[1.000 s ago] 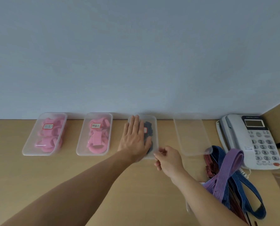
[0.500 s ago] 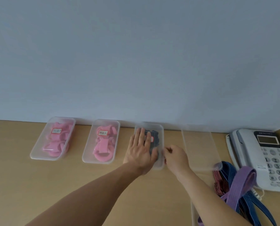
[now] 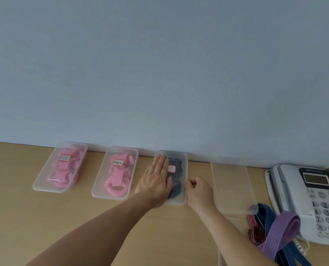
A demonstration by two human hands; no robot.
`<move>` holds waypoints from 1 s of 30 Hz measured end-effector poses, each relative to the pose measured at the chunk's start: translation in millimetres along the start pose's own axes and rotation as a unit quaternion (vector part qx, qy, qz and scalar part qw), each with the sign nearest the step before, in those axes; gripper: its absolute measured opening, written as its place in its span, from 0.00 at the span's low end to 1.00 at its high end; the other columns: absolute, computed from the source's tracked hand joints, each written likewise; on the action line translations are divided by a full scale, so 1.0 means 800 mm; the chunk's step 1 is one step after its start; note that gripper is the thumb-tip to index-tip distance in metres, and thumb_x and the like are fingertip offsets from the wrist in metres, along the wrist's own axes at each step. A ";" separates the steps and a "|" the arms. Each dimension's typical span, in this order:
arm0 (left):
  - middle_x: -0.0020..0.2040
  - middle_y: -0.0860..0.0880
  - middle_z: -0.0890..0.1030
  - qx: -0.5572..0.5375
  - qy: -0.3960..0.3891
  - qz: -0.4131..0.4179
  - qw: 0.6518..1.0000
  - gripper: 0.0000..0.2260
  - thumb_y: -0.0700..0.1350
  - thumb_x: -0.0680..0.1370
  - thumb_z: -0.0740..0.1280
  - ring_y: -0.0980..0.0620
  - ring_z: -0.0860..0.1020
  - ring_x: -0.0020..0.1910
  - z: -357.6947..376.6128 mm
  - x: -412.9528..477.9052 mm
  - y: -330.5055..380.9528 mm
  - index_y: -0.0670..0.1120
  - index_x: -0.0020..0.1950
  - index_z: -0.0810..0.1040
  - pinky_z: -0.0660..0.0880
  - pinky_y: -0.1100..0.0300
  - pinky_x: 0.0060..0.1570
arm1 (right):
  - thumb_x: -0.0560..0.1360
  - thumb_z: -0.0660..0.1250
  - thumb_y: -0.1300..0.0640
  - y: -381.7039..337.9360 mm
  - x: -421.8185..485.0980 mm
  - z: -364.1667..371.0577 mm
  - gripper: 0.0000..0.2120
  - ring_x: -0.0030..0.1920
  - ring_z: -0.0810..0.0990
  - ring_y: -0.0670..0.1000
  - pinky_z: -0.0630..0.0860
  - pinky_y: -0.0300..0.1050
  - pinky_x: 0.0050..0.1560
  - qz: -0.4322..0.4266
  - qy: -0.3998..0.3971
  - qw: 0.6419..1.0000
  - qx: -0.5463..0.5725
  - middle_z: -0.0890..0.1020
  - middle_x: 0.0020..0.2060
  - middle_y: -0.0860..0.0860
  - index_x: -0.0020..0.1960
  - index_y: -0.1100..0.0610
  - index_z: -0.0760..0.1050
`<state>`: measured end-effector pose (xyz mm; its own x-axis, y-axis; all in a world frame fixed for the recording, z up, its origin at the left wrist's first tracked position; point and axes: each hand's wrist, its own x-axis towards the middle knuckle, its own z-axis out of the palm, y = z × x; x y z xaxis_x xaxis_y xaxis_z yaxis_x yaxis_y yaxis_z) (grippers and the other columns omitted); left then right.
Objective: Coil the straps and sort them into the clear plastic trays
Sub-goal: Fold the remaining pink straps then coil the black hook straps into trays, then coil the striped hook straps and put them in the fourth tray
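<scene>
Dark straps (image 3: pixel 176 187), coiled, lie inside the third clear tray (image 3: pixel 185 164) at the wall, which carries a red-edged label. The tray's long axis runs from person to wall. Left hand (image 3: pixel 156 181) lies flat on it, fingers straight; right hand (image 3: pixel 199 191) pinches its right rim.

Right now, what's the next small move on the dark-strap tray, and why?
Probably seat the right rim of the dark-strap tray with the right hand, which pinches it; the left hand lies flat on top, steadying it. Opening or closing: cannot tell.

tray (image 3: pixel 184 162) — left hand (image 3: pixel 156 184) pressing, right hand (image 3: pixel 199 191) pinching
</scene>
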<state>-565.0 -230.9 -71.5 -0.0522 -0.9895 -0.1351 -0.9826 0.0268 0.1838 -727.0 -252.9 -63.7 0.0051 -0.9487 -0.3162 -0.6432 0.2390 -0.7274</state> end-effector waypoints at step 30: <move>0.73 0.46 0.71 -0.188 -0.095 0.094 0.973 0.23 0.47 0.79 0.62 0.47 0.71 0.70 -0.068 -0.141 0.192 0.46 0.75 0.68 0.67 0.55 0.69 | 0.78 0.65 0.57 0.088 -0.204 -0.219 0.09 0.52 0.80 0.49 0.76 0.46 0.53 -0.126 0.149 0.973 -0.123 0.80 0.49 0.47 0.55 0.54 0.80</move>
<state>-700.0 -123.0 24.6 -0.2920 -0.9269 -0.2356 -0.8196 0.1155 0.5612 -907.1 -117.6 43.0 -0.0116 -0.9975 0.0702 -0.8141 -0.0313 -0.5799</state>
